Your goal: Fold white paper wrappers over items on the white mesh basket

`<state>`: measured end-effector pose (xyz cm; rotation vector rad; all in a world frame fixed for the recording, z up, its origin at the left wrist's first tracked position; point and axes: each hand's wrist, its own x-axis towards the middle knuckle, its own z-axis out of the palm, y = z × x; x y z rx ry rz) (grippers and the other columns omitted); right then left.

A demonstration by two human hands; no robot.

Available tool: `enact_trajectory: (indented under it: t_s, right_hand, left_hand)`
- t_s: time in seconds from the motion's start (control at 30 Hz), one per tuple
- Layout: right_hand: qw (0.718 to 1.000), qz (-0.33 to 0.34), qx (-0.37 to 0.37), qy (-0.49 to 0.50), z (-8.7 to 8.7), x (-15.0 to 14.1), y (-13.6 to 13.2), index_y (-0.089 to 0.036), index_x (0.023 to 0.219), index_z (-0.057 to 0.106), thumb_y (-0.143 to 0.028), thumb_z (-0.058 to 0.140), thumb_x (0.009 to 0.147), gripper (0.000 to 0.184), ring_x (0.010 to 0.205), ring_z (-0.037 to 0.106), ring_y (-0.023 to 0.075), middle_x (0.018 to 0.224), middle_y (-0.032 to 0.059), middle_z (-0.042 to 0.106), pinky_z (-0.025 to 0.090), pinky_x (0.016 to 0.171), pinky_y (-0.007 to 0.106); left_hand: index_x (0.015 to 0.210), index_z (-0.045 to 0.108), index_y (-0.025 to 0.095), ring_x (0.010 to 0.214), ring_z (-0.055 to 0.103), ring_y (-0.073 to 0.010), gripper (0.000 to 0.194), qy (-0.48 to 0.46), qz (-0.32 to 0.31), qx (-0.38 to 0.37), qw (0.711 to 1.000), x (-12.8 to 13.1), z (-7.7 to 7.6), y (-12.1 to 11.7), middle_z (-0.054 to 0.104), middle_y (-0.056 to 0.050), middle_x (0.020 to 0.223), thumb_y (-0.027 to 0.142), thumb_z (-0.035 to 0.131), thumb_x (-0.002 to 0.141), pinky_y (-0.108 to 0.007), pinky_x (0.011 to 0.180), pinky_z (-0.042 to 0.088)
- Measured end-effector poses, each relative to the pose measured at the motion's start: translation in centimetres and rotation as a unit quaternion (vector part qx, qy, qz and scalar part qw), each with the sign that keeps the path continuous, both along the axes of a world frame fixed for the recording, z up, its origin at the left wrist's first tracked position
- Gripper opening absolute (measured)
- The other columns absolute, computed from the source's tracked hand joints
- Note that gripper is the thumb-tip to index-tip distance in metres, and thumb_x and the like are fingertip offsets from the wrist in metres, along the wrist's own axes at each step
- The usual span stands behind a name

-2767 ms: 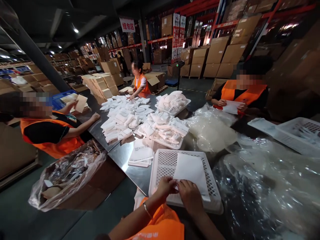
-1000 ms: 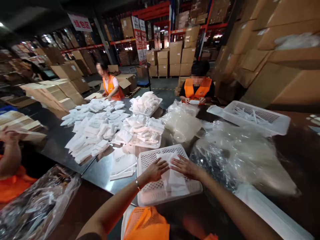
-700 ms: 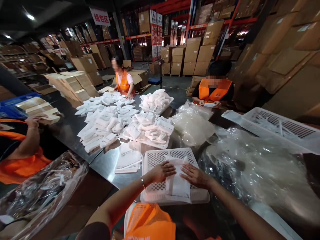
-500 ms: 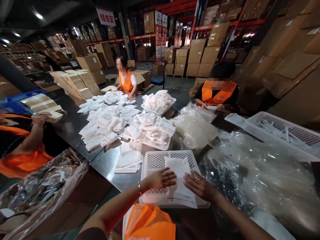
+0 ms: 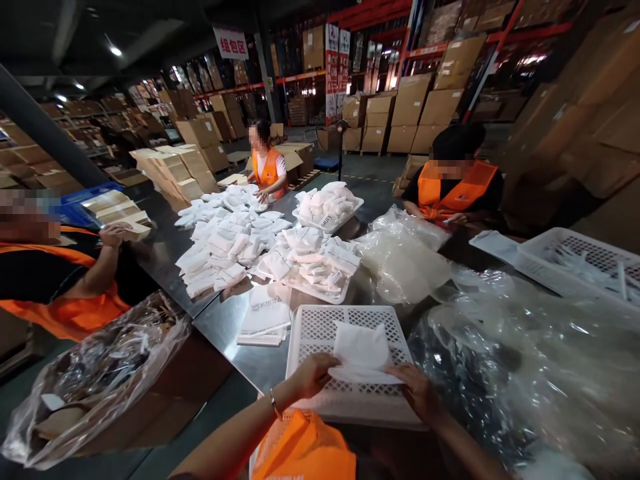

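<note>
A white bag lies on an upturned white plastic basket in front of me, its near end folded up. My left hand pinches the near left corner of the fold. At the near right corner, the fingers of my right hand grip the same folded edge. A small stack of flat printed white bags lies on the metal table just left of the basket. Behind the basket, folded white packets are heaped in a tray.
Clear plastic film spreads on the right, by a white basket of thin pieces. A plastic-lined carton stands at left. More packets cover the table's middle. Three people in orange vests work around the table.
The bag's near end has been folded up, so it looks shorter. My hands have gone from lying flat on it to gripping the corners of the fold. The view has turned slightly left.
</note>
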<state>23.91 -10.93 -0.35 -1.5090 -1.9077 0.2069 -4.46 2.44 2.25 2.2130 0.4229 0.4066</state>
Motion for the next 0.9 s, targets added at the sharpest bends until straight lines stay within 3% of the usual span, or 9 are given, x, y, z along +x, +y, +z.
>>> enact_trajectory:
  t_s: [0.07, 0.13, 0.23, 0.33, 0.57, 0.77, 0.9]
  right_hand:
    - [0.986, -0.121, -0.062, 0.100, 0.5, -0.7, 0.5, -0.026, 0.079, 0.073, -0.050, 0.040, 0.091, 0.042, 0.069, 0.069, 0.0223, 0.074, 0.0062, 0.073, 0.057, 0.062, 0.033]
    - [0.964, -0.191, -0.105, 0.153, 1.0, -1.6, 1.0, -0.023, 0.069, 0.070, -0.057, 0.040, 0.089, 0.049, 0.059, 0.066, 0.0220, 0.063, 0.0056, 0.070, 0.052, 0.051, 0.031]
    - [0.950, -0.230, -0.120, 0.173, 1.6, -2.4, 1.5, -0.021, 0.064, 0.064, -0.063, 0.034, 0.088, 0.057, 0.051, 0.062, 0.0201, 0.055, 0.0053, 0.065, 0.046, 0.046, 0.028]
    - [0.941, -0.265, -0.118, 0.175, 1.9, -2.9, 1.7, -0.022, 0.057, 0.057, -0.071, 0.032, 0.084, 0.061, 0.050, 0.058, 0.0198, 0.051, 0.0054, 0.061, 0.042, 0.049, 0.029]
    - [0.930, -0.306, -0.130, 0.160, 2.8, -3.4, 2.2, -0.024, 0.054, 0.053, -0.067, 0.035, 0.079, 0.053, 0.053, 0.058, 0.0235, 0.052, 0.0079, 0.061, 0.039, 0.053, 0.033]
    - [0.928, -0.290, -0.153, 0.177, 2.9, -2.6, 2.7, -0.031, 0.049, 0.055, -0.067, 0.037, 0.072, 0.046, 0.056, 0.063, 0.0317, 0.053, 0.0073, 0.064, 0.045, 0.054, 0.042]
    - [0.925, -0.319, -0.161, 0.126, 1.4, -1.5, 3.3, -0.037, 0.051, 0.056, -0.075, 0.033, 0.071, 0.049, 0.053, 0.063, 0.0285, 0.054, 0.0049, 0.063, 0.050, 0.051, 0.043]
  left_hand:
    - [0.095, 0.069, 0.019, 0.091, 0.065, -0.0236, 0.036, 0.008, 0.074, -0.058, 0.996, 0.4, 0.3, -0.3, 0.072, -0.011, 0.095, 0.036, 0.038, 0.093, -0.035, 0.084, 0.049]
    - [0.076, 0.066, 0.019, 0.077, 0.063, -0.0211, 0.046, 0.016, 0.142, -0.101, 0.985, 1.1, 0.4, -0.6, 0.069, -0.007, 0.078, 0.044, 0.032, 0.095, -0.031, 0.075, 0.047]
    - [0.063, 0.057, 0.019, 0.069, 0.058, -0.0194, 0.052, -0.002, 0.255, -0.140, 0.957, 2.7, 0.1, -1.1, 0.063, -0.005, 0.066, 0.053, 0.032, 0.093, -0.029, 0.067, 0.042]
    - [0.064, 0.053, 0.020, 0.063, 0.054, -0.0181, 0.058, -0.028, 0.316, -0.126, 0.940, 4.2, -0.6, -1.6, 0.059, -0.004, 0.063, 0.060, 0.025, 0.094, -0.029, 0.062, 0.038]
    - [0.071, 0.057, 0.021, 0.062, 0.054, -0.0212, 0.066, 0.017, 0.381, -0.051, 0.923, 5.7, -0.9, -1.6, 0.062, -0.008, 0.068, 0.065, 0.013, 0.093, -0.033, 0.061, 0.038]
    - [0.088, 0.069, 0.015, 0.077, 0.065, -0.0298, 0.058, 0.122, 0.367, -0.011, 0.922, 6.1, 0.2, -1.0, 0.070, -0.016, 0.083, 0.038, 0.017, 0.098, -0.041, 0.069, 0.047]
    - [0.086, 0.074, 0.011, 0.081, 0.067, -0.0403, 0.039, 0.173, 0.405, -0.001, 0.897, 5.9, 0.6, -0.4, 0.069, -0.021, 0.080, 0.023, 0.037, 0.087, -0.054, 0.072, 0.050]
